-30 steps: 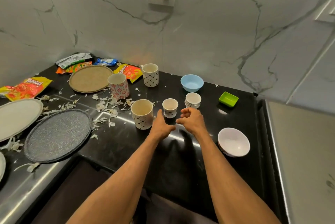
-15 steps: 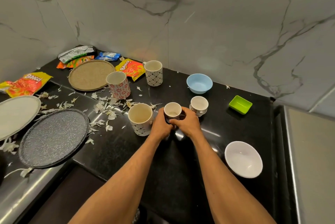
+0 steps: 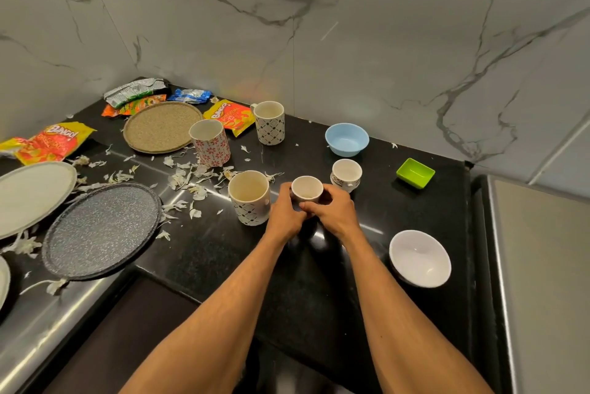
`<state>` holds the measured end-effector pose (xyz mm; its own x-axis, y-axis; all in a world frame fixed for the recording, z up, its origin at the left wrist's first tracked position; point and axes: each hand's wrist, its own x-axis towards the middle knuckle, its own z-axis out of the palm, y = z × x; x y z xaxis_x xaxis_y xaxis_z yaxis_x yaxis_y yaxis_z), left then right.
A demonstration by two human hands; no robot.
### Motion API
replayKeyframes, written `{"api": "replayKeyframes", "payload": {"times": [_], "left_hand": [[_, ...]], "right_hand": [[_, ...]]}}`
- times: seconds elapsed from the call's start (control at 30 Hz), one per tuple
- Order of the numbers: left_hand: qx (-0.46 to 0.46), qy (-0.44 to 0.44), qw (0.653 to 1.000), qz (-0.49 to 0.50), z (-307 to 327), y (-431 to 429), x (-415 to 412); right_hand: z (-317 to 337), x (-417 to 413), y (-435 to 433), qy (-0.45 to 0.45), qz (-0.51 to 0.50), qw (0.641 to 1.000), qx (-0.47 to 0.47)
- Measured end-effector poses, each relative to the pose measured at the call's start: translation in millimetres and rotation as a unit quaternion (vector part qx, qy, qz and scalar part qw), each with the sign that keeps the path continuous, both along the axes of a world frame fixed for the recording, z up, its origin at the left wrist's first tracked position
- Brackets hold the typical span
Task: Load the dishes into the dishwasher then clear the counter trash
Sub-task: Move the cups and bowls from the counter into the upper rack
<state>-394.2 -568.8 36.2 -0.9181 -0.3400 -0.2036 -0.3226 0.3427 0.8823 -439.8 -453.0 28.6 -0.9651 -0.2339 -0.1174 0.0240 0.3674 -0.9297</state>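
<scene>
Head camera looks down on a glossy black stone desk (image 3: 223, 253) set into a corner of white marble wall. Just below the centre of the frame both hands meet around a small white ceramic cup (image 3: 307, 190). The left hand (image 3: 284, 218) curls its grip on the cup's left side, and the right hand (image 3: 336, 214) wraps its grip round the right and near sides, so both grips are closed on the cup. The cup is upright with its mouth open to the camera. Whether its base touches the desk is hidden by the fingers.

Just left of the left hand stands a tall white mug with a dark diamond pattern (image 3: 249, 199). Just right of and above the held cup sits a small patterned white cup (image 3: 346, 174). Above that is a light blue plastic bowl (image 3: 347, 139), and a lime green square dish (image 3: 415, 172) lies to the right. A plain white bowl (image 3: 419, 258) sits at lower right, well apart from the hands.

Toward the upper left stand a mug with red flower print (image 3: 210, 146) and a second diamond-pattern mug (image 3: 270, 122) beside a round tan woven mat (image 3: 162, 127). Crumpled snack wrappers (image 3: 48, 143) and white peel scraps (image 3: 188, 176) litter the left side. A speckled grey round plate (image 3: 102, 230) and a pale white plate (image 3: 32, 195) lie at the left edge
</scene>
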Motion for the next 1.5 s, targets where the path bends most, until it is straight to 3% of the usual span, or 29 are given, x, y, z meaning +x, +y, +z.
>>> {"api": "replayKeyframes", "payload": {"times": [0.77, 1.03, 1.5], "left_hand": [[0.031, 0.074, 0.979, -0.188, 21, 22, 143], [0.057, 0.099, 0.961, -0.254, 21, 88, 178], [0.05, 0.079, 0.911, -0.402, 10, 280, 274]], "right_hand": [[29, 191, 42, 0.049, -0.146, 0.988, 0.003], [37, 247, 108, 0.076, -0.213, 0.974, -0.006], [28, 385, 300, 0.023, -0.369, 0.928, -0.047]]}}
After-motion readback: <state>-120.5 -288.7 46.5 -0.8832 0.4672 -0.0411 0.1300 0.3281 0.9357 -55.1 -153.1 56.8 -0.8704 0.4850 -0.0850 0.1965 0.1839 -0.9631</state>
